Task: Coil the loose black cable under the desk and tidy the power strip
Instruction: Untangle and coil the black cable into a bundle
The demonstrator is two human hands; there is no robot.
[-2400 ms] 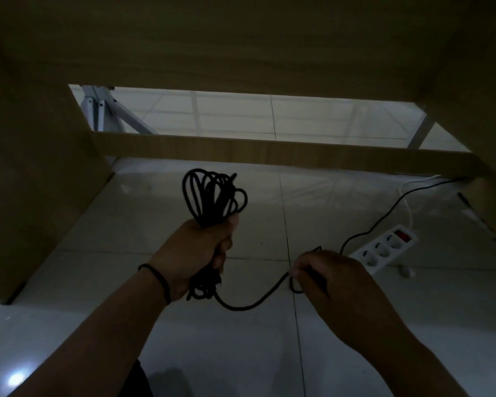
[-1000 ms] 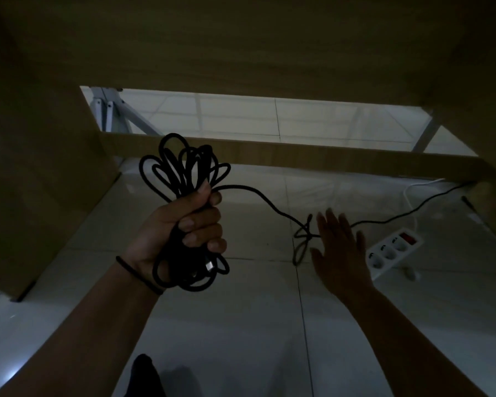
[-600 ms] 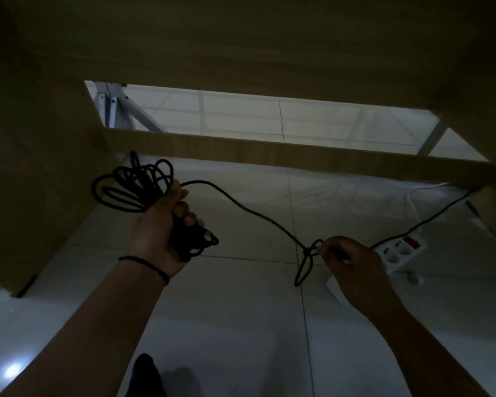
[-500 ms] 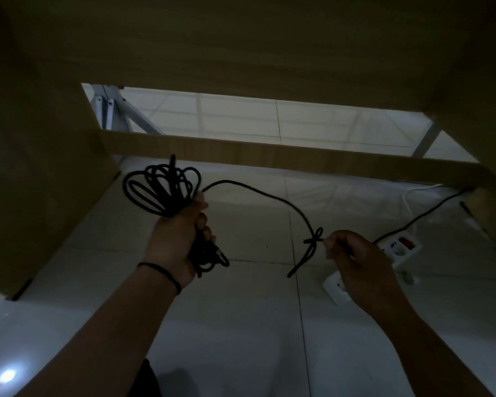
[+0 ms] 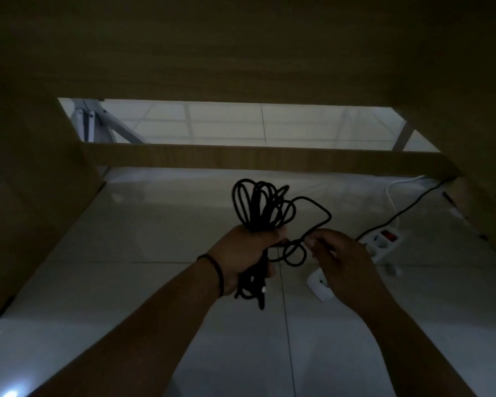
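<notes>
Both hands: hold cable
Left hand (image 5: 242, 257): fist around upright black cable (image 5: 259, 209) coil
Right hand (image 5: 341, 260): pinches its loose loop
Power strip (image 5: 380, 243): lies diagonally, switch end far-right

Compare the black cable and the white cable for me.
The black cable is bunched in loops, gripped by the left hand and pinched by the right hand; the white cable lies loose on the floor, untouched. Both run toward the power strip.

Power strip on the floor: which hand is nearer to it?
Right. The right hand overlaps the power strip in view; the left hand, gripping the cable bundle, is farther left.
</notes>
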